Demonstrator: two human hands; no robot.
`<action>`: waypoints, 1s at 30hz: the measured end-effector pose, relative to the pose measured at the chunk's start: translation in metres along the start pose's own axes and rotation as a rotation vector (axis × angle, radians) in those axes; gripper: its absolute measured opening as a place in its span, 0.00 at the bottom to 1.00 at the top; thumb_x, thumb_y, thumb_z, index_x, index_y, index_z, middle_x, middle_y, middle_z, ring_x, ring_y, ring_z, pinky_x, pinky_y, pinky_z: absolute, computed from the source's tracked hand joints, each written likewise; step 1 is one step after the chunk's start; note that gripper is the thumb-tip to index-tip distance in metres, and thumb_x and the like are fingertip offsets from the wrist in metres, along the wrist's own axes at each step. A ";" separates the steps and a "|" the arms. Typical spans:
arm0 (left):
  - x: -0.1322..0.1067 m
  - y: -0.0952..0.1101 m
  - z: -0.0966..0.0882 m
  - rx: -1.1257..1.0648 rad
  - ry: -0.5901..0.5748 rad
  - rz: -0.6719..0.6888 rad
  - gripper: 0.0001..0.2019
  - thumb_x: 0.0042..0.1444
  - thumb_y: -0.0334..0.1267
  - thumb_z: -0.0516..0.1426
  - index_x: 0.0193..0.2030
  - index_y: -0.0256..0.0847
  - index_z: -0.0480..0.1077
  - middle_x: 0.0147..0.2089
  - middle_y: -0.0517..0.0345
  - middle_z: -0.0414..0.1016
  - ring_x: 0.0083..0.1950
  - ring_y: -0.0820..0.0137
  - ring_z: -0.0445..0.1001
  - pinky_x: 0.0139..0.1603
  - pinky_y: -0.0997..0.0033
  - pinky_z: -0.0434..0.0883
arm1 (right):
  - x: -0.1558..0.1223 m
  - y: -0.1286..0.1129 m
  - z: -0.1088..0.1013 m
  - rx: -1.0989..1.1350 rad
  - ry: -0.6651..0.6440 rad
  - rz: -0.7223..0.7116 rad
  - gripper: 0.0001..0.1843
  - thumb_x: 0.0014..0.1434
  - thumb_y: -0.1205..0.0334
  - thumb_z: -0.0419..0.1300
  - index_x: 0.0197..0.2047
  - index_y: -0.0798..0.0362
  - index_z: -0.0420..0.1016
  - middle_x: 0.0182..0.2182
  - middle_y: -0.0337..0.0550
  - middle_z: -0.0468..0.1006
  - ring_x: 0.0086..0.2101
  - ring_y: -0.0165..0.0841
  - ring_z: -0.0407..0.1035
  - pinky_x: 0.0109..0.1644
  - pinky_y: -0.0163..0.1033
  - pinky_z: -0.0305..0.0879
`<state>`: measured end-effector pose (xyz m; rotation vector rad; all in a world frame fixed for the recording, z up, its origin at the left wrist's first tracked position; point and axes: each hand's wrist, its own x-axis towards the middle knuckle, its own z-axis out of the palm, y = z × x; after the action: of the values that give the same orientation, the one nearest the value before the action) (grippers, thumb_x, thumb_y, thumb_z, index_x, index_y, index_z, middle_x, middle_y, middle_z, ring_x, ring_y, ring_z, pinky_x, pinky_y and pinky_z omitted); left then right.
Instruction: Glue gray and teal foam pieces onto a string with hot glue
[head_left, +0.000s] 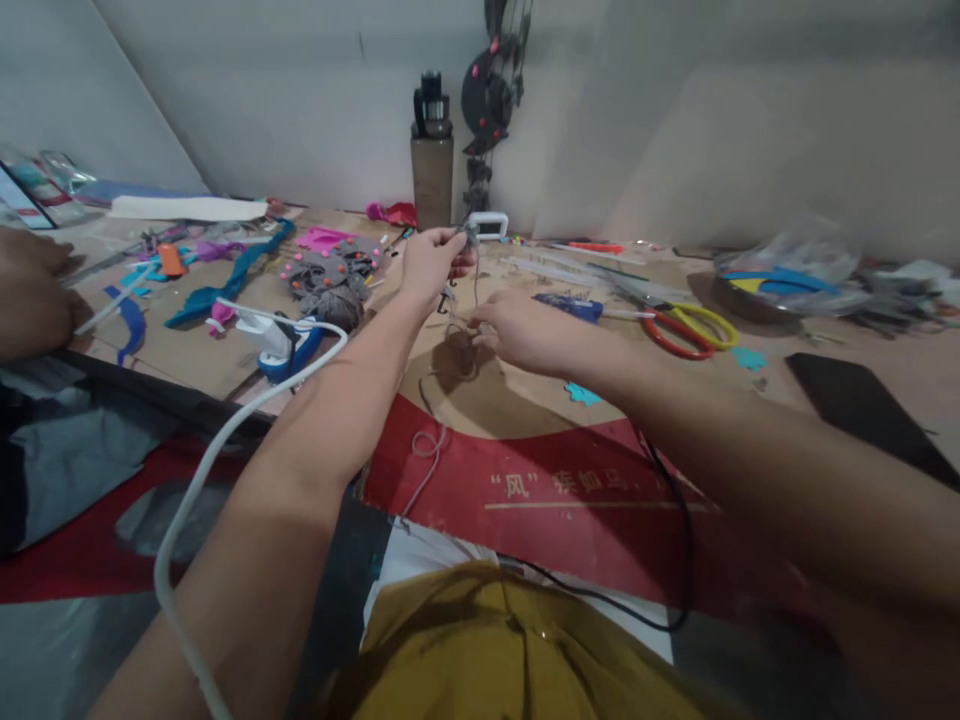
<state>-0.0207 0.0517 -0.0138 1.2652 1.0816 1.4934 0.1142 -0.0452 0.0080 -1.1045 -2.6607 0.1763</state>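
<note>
A thin grey cord [475, 285] runs nearly straight up and down between the two hands, above the middle of the cardboard-covered table [825, 360]. Its top end, where a small grey lump sits, is pinched between the thumb and fingers of the left hand [431, 262], which is lifted off the table. Lower down, the right hand [517, 335] has its fingertips closed on the same cord close to the surface; from there the slack trails toward the person in loose loops across a red printed sheet [540, 490] with pale lettering.

Just right of the right hand lies a blue pen-like tool [568, 304], and beyond it a pair of scissors [694, 328] with one red and one yellow handle. A small teal scrap [583, 393] lies under the right forearm. Left of the left hand there is a heap of grey felt pieces [334, 280] dotted with pink beads, with blue strips [225, 285] further out. A white cable [225, 440] curves over the left forearm from a white-and-blue tool [281, 345]

At the back wall stands a tall bottle [432, 165] – beside it hangs a black ornament [487, 95]. On the far right lie a clear plastic bag [795, 265] and a dark phone [862, 420]. Another person's hand [30, 290] rests at the left edge – well apart from the cord
</note>
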 end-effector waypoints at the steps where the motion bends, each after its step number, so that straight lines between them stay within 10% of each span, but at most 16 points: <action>1: 0.000 -0.001 -0.001 -0.008 -0.007 0.006 0.05 0.56 0.32 0.55 0.29 0.36 0.66 0.23 0.61 0.71 0.23 0.79 0.70 0.25 0.79 0.67 | -0.007 0.000 0.002 -0.022 0.036 0.026 0.06 0.56 0.64 0.57 0.36 0.56 0.73 0.36 0.49 0.74 0.39 0.36 0.68 0.45 0.42 0.64; 8: -0.004 -0.002 -0.007 0.030 -0.093 -0.003 0.05 0.55 0.33 0.55 0.30 0.35 0.68 0.25 0.60 0.72 0.23 0.80 0.70 0.22 0.82 0.63 | -0.047 0.004 -0.012 0.148 0.213 -0.020 0.10 0.60 0.62 0.52 0.40 0.53 0.73 0.38 0.46 0.74 0.38 0.33 0.67 0.42 0.38 0.64; 16: -0.007 -0.004 -0.003 0.083 -0.153 -0.039 0.05 0.52 0.35 0.58 0.30 0.36 0.69 0.27 0.57 0.74 0.26 0.78 0.73 0.19 0.82 0.59 | -0.107 0.073 -0.029 0.040 0.459 0.464 0.13 0.59 0.57 0.50 0.41 0.51 0.73 0.36 0.45 0.77 0.35 0.36 0.70 0.38 0.39 0.63; 30: -0.008 0.003 0.002 -0.022 -0.166 -0.140 0.02 0.52 0.27 0.56 0.29 0.33 0.69 0.25 0.58 0.73 0.25 0.77 0.72 0.30 0.76 0.71 | -0.149 0.135 -0.015 -0.190 0.281 0.687 0.15 0.60 0.57 0.48 0.37 0.53 0.73 0.34 0.48 0.76 0.35 0.37 0.69 0.37 0.38 0.60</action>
<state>-0.0180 0.0436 -0.0122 1.2489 1.0195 1.2694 0.3111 -0.0558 -0.0329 -1.9089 -1.9951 -0.1072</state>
